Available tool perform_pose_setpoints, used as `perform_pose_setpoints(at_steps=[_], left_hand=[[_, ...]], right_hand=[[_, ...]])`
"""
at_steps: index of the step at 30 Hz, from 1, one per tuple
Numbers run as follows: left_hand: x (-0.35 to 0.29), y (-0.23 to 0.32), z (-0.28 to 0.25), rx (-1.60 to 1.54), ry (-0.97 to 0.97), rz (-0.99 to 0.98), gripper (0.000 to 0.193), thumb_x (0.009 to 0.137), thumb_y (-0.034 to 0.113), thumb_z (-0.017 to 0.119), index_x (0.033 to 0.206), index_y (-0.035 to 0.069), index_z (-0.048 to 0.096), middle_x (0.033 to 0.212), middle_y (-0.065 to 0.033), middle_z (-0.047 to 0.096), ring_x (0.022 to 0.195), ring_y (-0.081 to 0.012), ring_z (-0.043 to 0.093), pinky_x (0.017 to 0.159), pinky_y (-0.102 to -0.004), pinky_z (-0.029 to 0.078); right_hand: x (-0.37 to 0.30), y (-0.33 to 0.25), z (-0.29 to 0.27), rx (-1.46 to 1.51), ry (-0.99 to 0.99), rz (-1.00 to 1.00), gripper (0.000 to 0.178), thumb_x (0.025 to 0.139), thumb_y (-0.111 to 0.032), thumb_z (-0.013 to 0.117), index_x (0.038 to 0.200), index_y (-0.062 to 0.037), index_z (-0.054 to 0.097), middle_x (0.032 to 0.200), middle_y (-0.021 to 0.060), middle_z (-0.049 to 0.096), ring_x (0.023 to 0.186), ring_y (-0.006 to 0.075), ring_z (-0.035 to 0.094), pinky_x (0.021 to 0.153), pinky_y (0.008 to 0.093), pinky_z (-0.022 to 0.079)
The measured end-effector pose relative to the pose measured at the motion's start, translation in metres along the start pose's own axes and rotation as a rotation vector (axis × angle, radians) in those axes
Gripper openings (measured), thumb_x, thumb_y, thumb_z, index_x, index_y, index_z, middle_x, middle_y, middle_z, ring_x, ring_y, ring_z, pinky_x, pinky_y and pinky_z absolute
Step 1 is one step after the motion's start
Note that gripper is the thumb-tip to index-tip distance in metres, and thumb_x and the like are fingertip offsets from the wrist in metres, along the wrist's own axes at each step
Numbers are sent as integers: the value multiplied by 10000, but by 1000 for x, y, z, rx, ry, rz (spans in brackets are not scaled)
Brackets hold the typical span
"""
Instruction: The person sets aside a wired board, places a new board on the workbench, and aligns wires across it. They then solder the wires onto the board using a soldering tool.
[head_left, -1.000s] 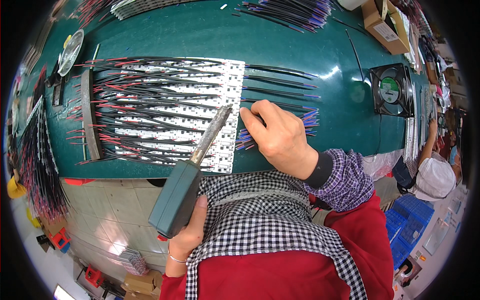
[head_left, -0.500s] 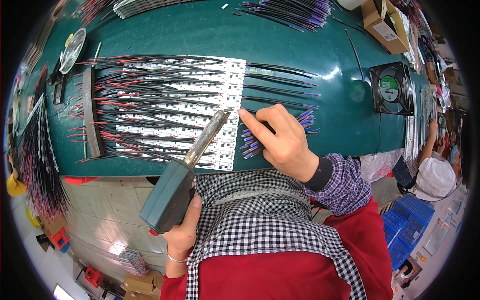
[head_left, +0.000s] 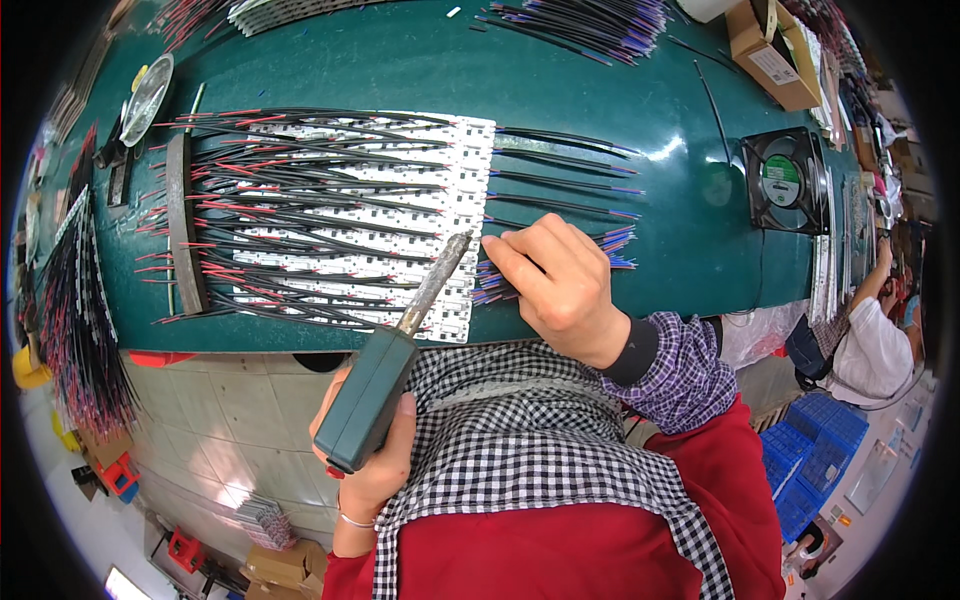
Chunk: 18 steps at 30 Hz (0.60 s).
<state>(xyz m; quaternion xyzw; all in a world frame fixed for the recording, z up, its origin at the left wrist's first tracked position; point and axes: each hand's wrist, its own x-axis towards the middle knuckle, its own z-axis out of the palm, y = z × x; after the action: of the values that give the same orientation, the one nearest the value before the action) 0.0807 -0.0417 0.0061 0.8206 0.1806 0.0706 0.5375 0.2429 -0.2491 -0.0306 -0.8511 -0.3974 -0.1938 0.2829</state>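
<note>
At the near edge of the tabletop (head_left: pixel 400 60), left hand (head_left: pixel 382 478) grasps soldering iron (head_left: pixel 368 395), tip shifted nearer that edge over white boards (head_left: pixel 463 180), likely another joint; cannot tell grip of right hand (head_left: pixel 562 283).

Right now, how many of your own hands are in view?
2: the left hand, around the soldering iron, and the right hand, at the right edge of the white boards. The iron partly hides the left.
</note>
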Motion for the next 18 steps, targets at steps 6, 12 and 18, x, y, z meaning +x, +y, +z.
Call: perform_pose_setpoints(at_steps=[6, 12, 18], left_hand=[[1, -3, 1, 58, -21, 111, 232, 729, -52, 736, 957, -54, 697, 911, -161, 675, 732, -279, 663, 649, -333, 529], [2, -2, -2, 141, -60, 83, 209, 732, -45, 736, 938, -50, 700, 896, -153, 680, 712, -286, 664, 624, -336, 527], [3, -2, -2, 117, -45, 101, 215, 734, -39, 738, 945, -49, 699, 889, -153, 675, 694, -288, 655, 611, -332, 520]], right_hand=[[1, 0, 2, -8, 7, -11, 239, 703, -70, 661, 923, 23, 686, 791, 48, 535, 727, 193, 557, 571, 308, 434], [4, -4, -1, 20, -26, 32, 354, 592, 39, 669, 942, 57, 717, 825, 96, 618, 704, 235, 595, 559, 331, 489], [2, -2, 2, 14, -14, 18, 286, 650, -9, 666, 929, 48, 696, 802, 78, 561, 718, 220, 572, 565, 320, 472]])
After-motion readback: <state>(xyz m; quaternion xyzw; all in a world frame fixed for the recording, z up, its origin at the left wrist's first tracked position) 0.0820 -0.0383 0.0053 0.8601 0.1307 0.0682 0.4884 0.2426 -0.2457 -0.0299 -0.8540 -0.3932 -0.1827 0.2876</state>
